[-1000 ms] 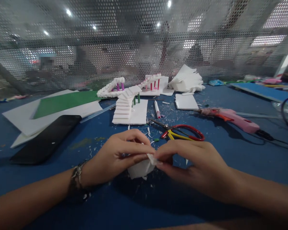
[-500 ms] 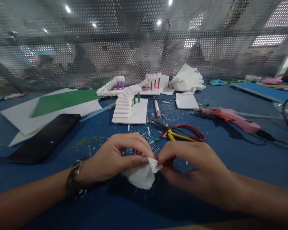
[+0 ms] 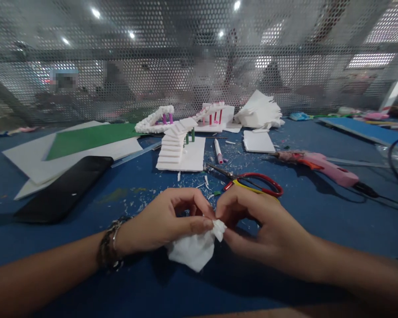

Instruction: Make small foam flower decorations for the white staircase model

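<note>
Between my hands is a crumpled piece of white tissue, its bunched upper corner at my fingertips and the rest hanging below. My left hand, with bracelets at the wrist, pinches the tissue between thumb and fingers. From the other side my right hand has thumb and forefinger closed on the same bunched corner. Just beyond my right hand lie scissors with red and yellow handles. A small white staircase model on green posts stands past my left hand, on a white base.
On the right lies a pink glue gun with its cord. A black phone-like slab and green sheet are at left. A marker, white scraps, and two further models stand behind, before a perforated metal screen.
My fingers have shifted slightly on the tissue's bunched corner, and its lower part hangs a little lower. My right hand now covers part of the scissors' yellow handle.
</note>
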A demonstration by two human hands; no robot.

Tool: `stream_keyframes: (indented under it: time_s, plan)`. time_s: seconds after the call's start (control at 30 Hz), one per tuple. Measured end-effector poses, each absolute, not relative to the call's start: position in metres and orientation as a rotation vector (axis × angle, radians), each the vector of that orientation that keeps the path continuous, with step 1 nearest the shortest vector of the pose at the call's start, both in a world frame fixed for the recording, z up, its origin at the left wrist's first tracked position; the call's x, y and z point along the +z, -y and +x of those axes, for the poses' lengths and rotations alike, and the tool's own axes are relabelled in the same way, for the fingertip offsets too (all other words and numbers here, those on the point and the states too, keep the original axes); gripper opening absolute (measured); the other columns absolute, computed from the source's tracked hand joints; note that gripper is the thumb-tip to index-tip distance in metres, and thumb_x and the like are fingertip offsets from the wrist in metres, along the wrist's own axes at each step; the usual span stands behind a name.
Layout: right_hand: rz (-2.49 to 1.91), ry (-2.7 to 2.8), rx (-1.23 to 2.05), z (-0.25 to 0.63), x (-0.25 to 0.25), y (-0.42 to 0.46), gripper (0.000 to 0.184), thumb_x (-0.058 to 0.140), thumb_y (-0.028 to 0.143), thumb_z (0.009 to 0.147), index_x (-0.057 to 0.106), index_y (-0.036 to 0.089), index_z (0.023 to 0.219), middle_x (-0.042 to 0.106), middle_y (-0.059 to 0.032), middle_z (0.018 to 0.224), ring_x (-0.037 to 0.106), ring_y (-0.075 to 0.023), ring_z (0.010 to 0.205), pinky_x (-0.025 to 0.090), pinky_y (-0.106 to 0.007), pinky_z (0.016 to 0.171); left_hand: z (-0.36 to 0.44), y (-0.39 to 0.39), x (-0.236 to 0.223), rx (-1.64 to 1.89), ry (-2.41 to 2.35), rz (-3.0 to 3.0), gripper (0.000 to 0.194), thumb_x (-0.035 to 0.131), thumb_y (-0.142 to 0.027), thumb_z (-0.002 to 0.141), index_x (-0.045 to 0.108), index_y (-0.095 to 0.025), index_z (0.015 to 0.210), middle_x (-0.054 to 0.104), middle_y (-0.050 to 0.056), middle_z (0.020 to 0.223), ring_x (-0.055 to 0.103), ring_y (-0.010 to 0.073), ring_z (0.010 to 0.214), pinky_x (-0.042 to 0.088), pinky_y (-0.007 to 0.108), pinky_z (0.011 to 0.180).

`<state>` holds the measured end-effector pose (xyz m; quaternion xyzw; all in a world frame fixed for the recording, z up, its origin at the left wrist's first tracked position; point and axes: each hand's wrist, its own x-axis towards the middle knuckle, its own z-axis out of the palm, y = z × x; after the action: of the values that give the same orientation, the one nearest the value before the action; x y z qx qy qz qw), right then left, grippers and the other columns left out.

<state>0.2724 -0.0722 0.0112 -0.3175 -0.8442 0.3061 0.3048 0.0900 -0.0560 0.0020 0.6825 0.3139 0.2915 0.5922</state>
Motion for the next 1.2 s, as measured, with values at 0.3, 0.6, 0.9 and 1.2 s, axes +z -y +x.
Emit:
stream_keyframes:
  time_s: [0.3,0.6,0.9,1.2]
  plan:
    - [-0.782,2.231,0.717,0.272,0.011,0.071,0.012,0.052,0.007,0.07,0.056,0.014,0.078,0.061,0.0009,0.067,0.055,-0.0064,0.059,0.044,-0.015,0.055,0.095,0.055,0.001,0.615,-0.8,1.545,0.014,0.057,-0.026,0.072,0.049,-0.014,0.072,0.047,-0.004,0.062,0.04,0.0061,0.054,0.032,0.016,0.049]
    - [-0.915,2.092,0.853,0.27,0.015,0.07,0.006,0.051,0.008,0.069,0.053,0.014,0.069,0.059,0.0013,0.061,0.055,-0.0063,0.054,0.045,-0.015,0.051,0.094,0.064,0.003,0.516,-0.779,2.012,0.025,0.037,-0.031,0.084,0.054,-0.015,0.078,0.051,-0.001,0.068,0.046,0.0092,0.059,0.037,0.018,0.053]
    - [-0.894,2.102,0.855,0.27,0.014,0.073,0.008,0.051,0.007,0.07,0.052,0.014,0.071,0.058,0.0011,0.063,0.054,-0.0069,0.055,0.045,-0.017,0.052,0.096,0.068,0.009,0.428,-0.763,1.954,0.029,0.028,-0.027,0.087,0.049,-0.015,0.071,0.051,0.0,0.066,0.047,0.0095,0.059,0.04,0.018,0.055]
    - [-0.79,2.163,0.933,0.27,0.018,0.072,0.029,0.053,0.007,0.071,0.048,0.012,0.098,0.056,-0.001,0.082,0.053,-0.0084,0.073,0.046,-0.019,0.067,0.098,0.059,0.01,0.629,-0.851,1.727,0.021,0.031,-0.025,0.073,0.038,-0.018,0.054,0.039,-0.004,0.051,0.036,0.0087,0.045,0.035,0.018,0.044]
